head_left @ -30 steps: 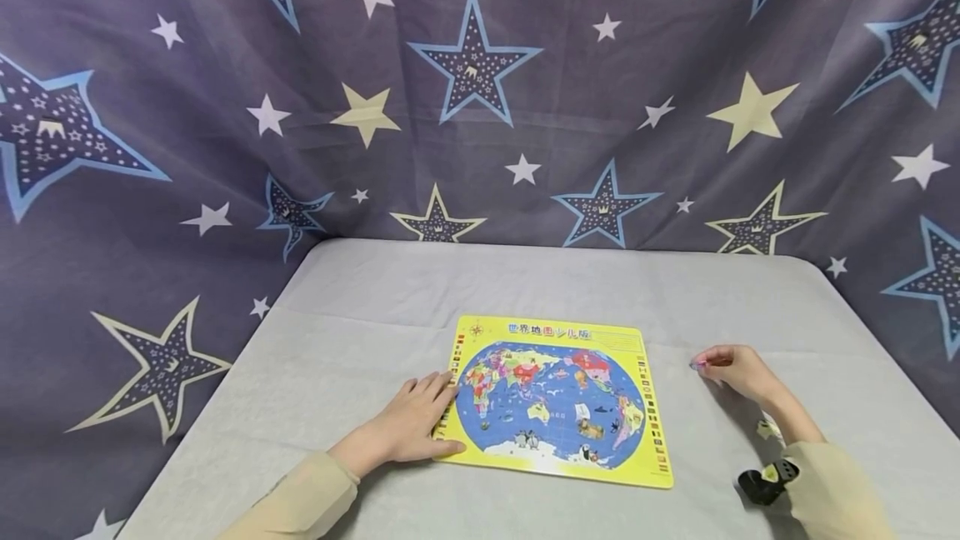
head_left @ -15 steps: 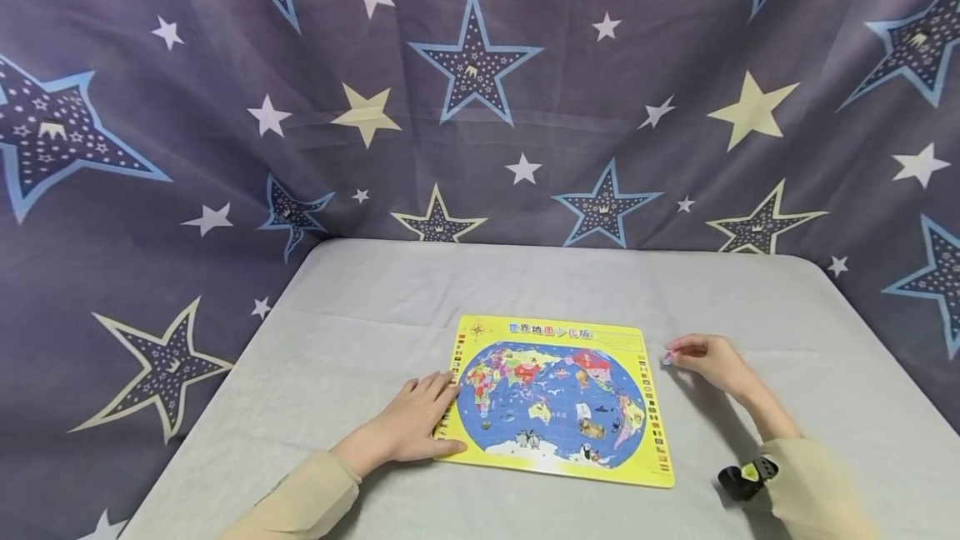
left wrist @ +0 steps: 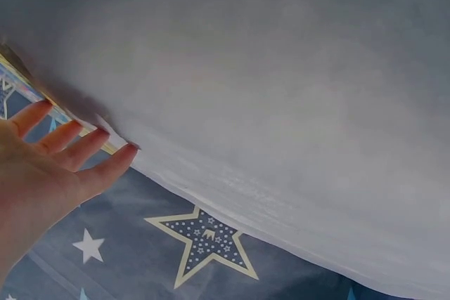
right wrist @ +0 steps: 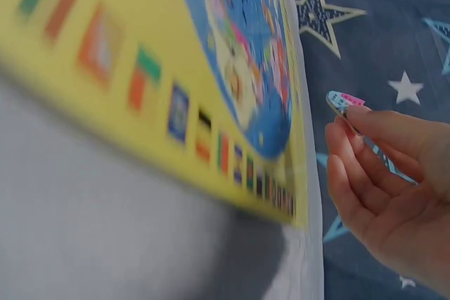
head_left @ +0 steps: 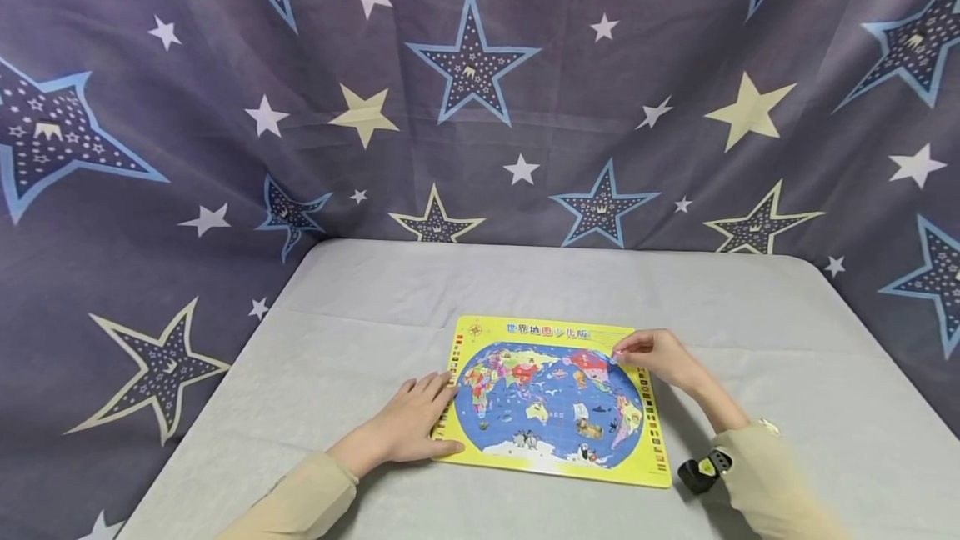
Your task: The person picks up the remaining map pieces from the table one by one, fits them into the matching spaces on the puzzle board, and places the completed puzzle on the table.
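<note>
A yellow-bordered world map puzzle board (head_left: 637, 475) lies flat on the table, its blue oval filled with coloured land shapes. My left hand (head_left: 408, 422) rests on its left edge, fingers spread and fairly straight; the left wrist view shows those fingertips (left wrist: 125, 154) along the board's edge. Over the board's upper right part is my right hand (head_left: 663, 358). Its thumb and forefinger pinch a small light-blue and pink puzzle piece (right wrist: 340, 100), clearly seen in the right wrist view. From the head, that piece overlaps the upper right rim of the oval.
A pale grey cloth covers the table (head_left: 360, 290). Behind it and at both sides hangs a dark curtain (head_left: 420, 157) with a star print. A black wrist-worn device (head_left: 699, 475) sits at the right sleeve, low beside the board's right edge.
My right hand has moved left with the puzzle piece, from the bare cloth to over the board's upper right part. The left hand and the board have stayed in place.
</note>
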### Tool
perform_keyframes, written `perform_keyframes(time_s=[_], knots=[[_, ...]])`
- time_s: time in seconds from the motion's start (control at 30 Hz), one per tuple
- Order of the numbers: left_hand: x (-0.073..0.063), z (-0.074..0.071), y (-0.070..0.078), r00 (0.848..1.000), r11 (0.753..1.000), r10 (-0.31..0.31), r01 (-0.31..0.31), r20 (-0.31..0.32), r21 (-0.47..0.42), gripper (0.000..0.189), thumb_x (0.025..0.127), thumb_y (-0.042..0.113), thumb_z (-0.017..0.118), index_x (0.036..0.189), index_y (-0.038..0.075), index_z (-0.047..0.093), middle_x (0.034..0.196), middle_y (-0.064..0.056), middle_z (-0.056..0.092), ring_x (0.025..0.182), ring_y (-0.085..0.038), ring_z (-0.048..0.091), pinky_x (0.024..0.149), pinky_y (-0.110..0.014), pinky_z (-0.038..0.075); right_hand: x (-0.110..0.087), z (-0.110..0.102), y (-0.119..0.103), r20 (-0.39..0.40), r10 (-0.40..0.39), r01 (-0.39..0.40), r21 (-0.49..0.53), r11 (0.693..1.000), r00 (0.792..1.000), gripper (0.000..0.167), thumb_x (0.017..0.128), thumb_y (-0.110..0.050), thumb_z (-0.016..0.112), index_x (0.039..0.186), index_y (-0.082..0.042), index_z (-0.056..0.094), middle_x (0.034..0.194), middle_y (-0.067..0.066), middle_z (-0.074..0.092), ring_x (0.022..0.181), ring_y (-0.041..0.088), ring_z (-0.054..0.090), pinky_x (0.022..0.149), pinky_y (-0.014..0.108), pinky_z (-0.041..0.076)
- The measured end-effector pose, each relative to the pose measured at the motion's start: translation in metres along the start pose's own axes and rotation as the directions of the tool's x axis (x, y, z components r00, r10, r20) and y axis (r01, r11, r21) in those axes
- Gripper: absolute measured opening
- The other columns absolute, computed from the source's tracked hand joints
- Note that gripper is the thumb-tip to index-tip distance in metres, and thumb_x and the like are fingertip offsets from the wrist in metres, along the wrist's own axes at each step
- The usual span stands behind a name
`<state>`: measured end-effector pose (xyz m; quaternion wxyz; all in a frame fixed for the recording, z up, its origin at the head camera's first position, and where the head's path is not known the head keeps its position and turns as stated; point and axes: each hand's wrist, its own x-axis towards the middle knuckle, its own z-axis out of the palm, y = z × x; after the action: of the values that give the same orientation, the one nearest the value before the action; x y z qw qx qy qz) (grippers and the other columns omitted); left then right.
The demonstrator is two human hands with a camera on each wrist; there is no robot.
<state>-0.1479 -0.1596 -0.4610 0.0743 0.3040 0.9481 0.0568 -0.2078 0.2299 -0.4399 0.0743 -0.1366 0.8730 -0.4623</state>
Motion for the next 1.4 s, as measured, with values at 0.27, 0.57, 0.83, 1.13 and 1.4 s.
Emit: perform_keyframes(time_s=[0.27,0.57,0.83,1.13,1.4], knots=[[0.000,-0.001,0.000,1.000,1.000,0.004,-0.004,0.000,0.001,0.085,0.076,0.069,0.040,0.134,0.007,0.035,0.138,-0.014,0.030,0.126,-0.031,0.028,0.097,-0.054,0.025,0.008,0.020,-0.014,0.061,-0.041,0.040,0.008,0.999,0.997,0.016,0.081,-0.006,0.061,0.091,0.006,0.065,0.079,0.012,0.065,0.070,0.023,0.061,0.066,0.029,0.049],[0.000,-0.003,-0.001,1.000,1.000,-0.002,0.002,0.001,-0.003,0.085,0.076,0.069,0.041,0.133,0.007,0.036,0.138,-0.014,0.029,0.126,-0.032,0.028,0.096,-0.054,0.025,0.014,0.038,-0.029,0.139,-0.083,0.074,0.068,0.995,0.987,0.017,0.081,-0.004,0.060,0.093,0.007,0.065,0.081,0.015,0.065,0.070,0.027,0.062,0.060,0.034,0.051],[0.000,-0.003,0.000,1.000,1.000,0.007,-0.007,-0.008,-0.007,0.084,0.076,0.068,0.043,0.132,0.006,0.037,0.137,-0.014,0.030,0.125,-0.032,0.029,0.096,-0.054,0.026,0.020,0.054,-0.038,0.164,-0.124,0.116,0.052,0.992,0.979,0.014,0.081,-0.005,0.061,0.090,0.005,0.066,0.081,0.013,0.065,0.068,0.024,0.061,0.061,0.033,0.051],[0.000,-0.002,-0.001,1.000,1.000,0.011,-0.011,-0.010,-0.006,0.084,0.076,0.069,0.041,0.133,0.007,0.036,0.138,-0.014,0.030,0.126,-0.031,0.028,0.096,-0.054,0.026,0.023,0.068,-0.048,0.196,-0.154,0.147,0.047,0.988,0.968,0.014,0.082,-0.004,0.059,0.091,0.004,0.066,0.081,0.011,0.065,0.071,0.024,0.062,0.061,0.032,0.050],[0.000,-0.001,0.000,1.000,1.000,0.022,-0.022,-0.022,-0.006,0.084,0.076,0.069,0.042,0.132,0.006,0.038,0.136,-0.014,0.032,0.125,-0.031,0.030,0.095,-0.053,0.027,0.026,0.081,-0.052,0.226,-0.139,0.133,0.040,0.990,0.964,0.014,0.083,-0.006,0.059,0.092,0.000,0.067,0.082,0.007,0.066,0.072,0.018,0.062,0.063,0.029,0.051]])
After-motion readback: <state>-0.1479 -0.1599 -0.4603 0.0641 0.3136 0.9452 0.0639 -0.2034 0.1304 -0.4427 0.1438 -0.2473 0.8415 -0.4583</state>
